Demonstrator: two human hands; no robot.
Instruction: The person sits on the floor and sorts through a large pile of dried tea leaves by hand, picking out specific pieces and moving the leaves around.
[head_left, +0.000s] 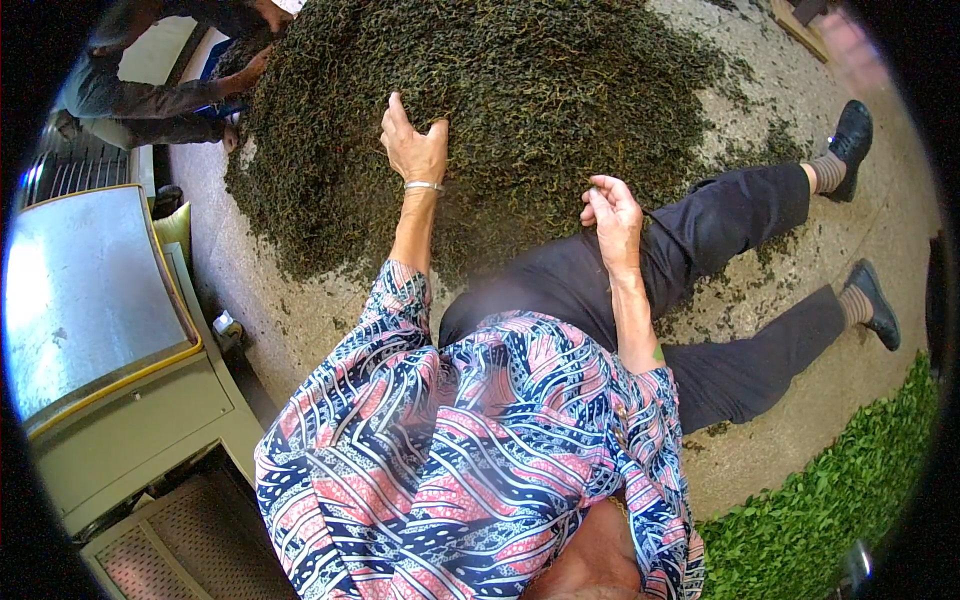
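Note:
A big heap of dark, curled tea leaves [480, 110] with yellowish stalks lies on the floor in front of me. My left hand [414, 150], with a bracelet at its wrist, is over the heap's near left part. Its thumb and fingers are spread, and nothing shows in it. Over the heap's near right edge, beside my thigh, is my right hand [617, 222]. Its fingers are curled with thumb and fingertips close together; anything pinched there is too small to make out.
My legs [730, 220] stretch right along the heap. At upper left, another person's arm [190, 95] reaches toward a blue container [212, 65]. A metal-topped machine [100, 290] stands at left. Fresh green leaves [820, 490] cover the floor at lower right.

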